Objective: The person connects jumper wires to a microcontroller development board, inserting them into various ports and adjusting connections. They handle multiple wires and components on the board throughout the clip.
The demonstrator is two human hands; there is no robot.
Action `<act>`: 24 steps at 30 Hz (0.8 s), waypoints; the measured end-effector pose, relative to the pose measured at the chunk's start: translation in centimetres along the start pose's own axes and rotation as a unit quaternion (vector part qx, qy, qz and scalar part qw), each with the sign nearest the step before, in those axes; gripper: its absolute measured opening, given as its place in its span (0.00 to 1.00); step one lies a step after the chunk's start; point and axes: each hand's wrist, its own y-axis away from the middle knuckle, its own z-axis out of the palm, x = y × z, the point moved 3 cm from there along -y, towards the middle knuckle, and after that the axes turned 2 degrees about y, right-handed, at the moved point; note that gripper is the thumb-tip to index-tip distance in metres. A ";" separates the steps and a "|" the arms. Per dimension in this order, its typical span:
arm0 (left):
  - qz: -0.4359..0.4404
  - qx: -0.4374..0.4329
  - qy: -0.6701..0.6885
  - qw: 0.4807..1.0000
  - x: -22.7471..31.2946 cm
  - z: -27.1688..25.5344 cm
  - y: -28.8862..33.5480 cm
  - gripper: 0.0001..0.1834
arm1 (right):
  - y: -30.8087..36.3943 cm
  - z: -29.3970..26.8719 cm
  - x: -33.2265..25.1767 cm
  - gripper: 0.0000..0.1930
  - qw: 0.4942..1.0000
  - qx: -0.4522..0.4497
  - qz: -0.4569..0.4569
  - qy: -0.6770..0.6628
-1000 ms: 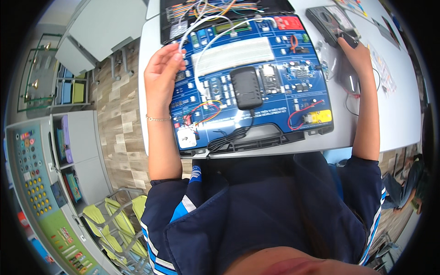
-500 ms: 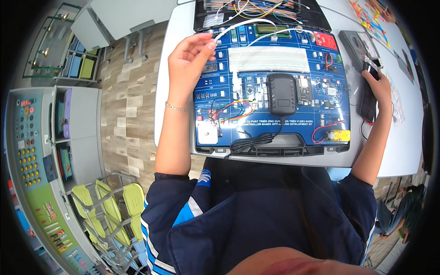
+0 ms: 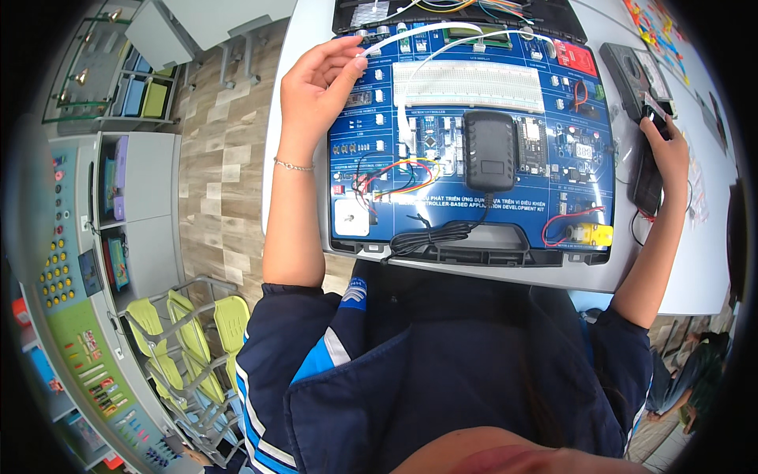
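At the upper left of the blue electronics development board (image 3: 371, 189), my left hand (image 3: 322, 88) is closed, thumb and fingers pinching a white cable (image 3: 426, 35) that arches rightward over the board. A second white cable (image 3: 442, 49) runs from the board's middle to its upper right corner. A black power adapter (image 3: 489, 150) lies on the board, its cord bundled at the front edge. My right hand (image 3: 668, 148) is right of the board, fingers closed round a small black object (image 3: 652, 115), beside a dark multimeter (image 3: 622, 75) and above a black slab-like device (image 3: 646, 180).
The board sits in an open black case (image 3: 482, 257) on a white table (image 3: 699, 268). A white breadboard (image 3: 466, 85) and a yellow motor (image 3: 592, 235) are mounted on it. Colourful wires lie in the case lid. Green chairs (image 3: 185, 344) and a grey cabinet (image 3: 142, 213) stand to the left.
The view has shifted slightly, so the board sits higher in the picture. My left hand still pinches the white cable; my right hand stays by the multimeter.
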 end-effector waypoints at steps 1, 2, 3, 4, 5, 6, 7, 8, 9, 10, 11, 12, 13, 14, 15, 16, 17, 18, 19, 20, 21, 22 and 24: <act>0.008 0.002 0.005 1.000 0.1 0.0 0.1 0.17 | 0.0 0.0 -0.1 0.49 1.000 0.005 -0.008 -0.007; 0.016 0.004 0.010 1.000 0.2 0.0 0.2 0.17 | 0.1 0.1 -0.3 0.49 1.000 0.010 -0.015 -0.015; 0.021 0.011 -0.002 1.000 0.5 0.2 0.2 0.17 | 0.1 0.0 -0.3 0.49 0.999 0.016 -0.023 -0.022; 0.025 0.018 -0.014 0.999 1.1 0.3 0.4 0.16 | 0.1 0.0 -0.3 0.49 1.000 0.006 -0.012 -0.014; 0.029 0.025 -0.027 0.999 1.8 0.4 0.6 0.16 | 0.2 0.0 -0.4 0.49 1.000 -0.004 -0.001 -0.006; 0.036 0.024 -0.026 0.999 2.5 0.5 0.8 0.16 | 0.2 0.0 -0.4 0.49 1.000 -0.012 0.009 0.002; 0.043 0.023 -0.025 0.998 3.1 0.6 1.0 0.15 | 0.1 0.0 -0.2 0.48 1.000 -0.008 0.006 -0.001; 0.050 0.023 -0.024 0.998 3.8 0.7 1.3 0.15 | 0.1 0.0 0.0 0.48 1.000 -0.003 0.003 -0.005; 0.046 0.021 -0.023 0.998 4.3 0.8 1.9 0.15 | 0.0 0.0 0.0 0.48 1.000 0.000 -0.003 -0.007; 0.042 0.020 -0.023 0.999 4.8 1.0 2.4 0.15 | 0.0 0.0 0.0 0.48 1.000 0.001 -0.002 0.001; 0.038 0.018 -0.023 0.999 5.0 1.3 2.9 0.15 | 0.1 -0.1 0.0 0.48 1.000 0.003 -0.002 0.010; 0.034 0.023 0.016 0.999 5.1 1.6 3.3 0.13 | 0.1 -0.2 -0.1 0.47 1.000 0.004 -0.002 0.018; 0.039 0.041 0.005 0.998 5.5 1.6 3.7 0.13 | 0.2 -0.1 -0.1 0.47 1.000 -0.001 -0.002 0.006; 0.044 0.060 -0.005 0.997 6.2 1.5 4.0 0.13 | 0.2 0.0 0.1 0.47 1.000 -0.005 -0.001 -0.005; 0.049 0.078 -0.014 0.996 6.6 1.5 4.2 0.12 | 0.2 0.1 0.3 0.47 1.000 -0.010 0.000 -0.016; 0.103 0.095 -0.003 0.990 7.1 1.1 4.5 0.14 | 0.1 0.3 0.5 0.47 1.000 -0.006 -0.006 -0.020; 0.140 0.113 0.016 0.984 7.7 0.8 4.9 0.15 | 0.1 0.5 0.6 0.47 1.000 -0.002 -0.011 -0.023; 0.180 0.131 0.040 0.974 8.3 0.5 5.1 0.16 | 0.1 0.4 0.9 0.47 1.000 0.007 -0.015 -0.024; 0.219 0.150 0.060 0.962 9.0 0.1 5.3 0.17 | 0.0 0.5 0.9 0.47 0.999 -0.004 -0.013 -0.038; 0.258 0.149 0.022 0.954 9.6 -0.7 5.3 0.18 | 0.3 0.6 0.9 0.47 0.998 -0.014 -0.010 -0.053; 0.296 0.150 -0.018 0.943 10.3 -1.7 5.5 0.19 | 0.4 0.5 0.6 0.48 0.997 -0.025 -0.010 -0.068; 0.322 0.153 -0.024 0.934 10.9 -2.3 5.3 0.22 | 0.8 0.0 0.3 0.47 0.996 -0.045 0.011 -0.078; 0.375 0.119 -0.046 0.918 14.5 -3.7 5.1 0.29 | 1.6 -1.4 -1.8 0.48 0.996 -0.042 0.007 -0.074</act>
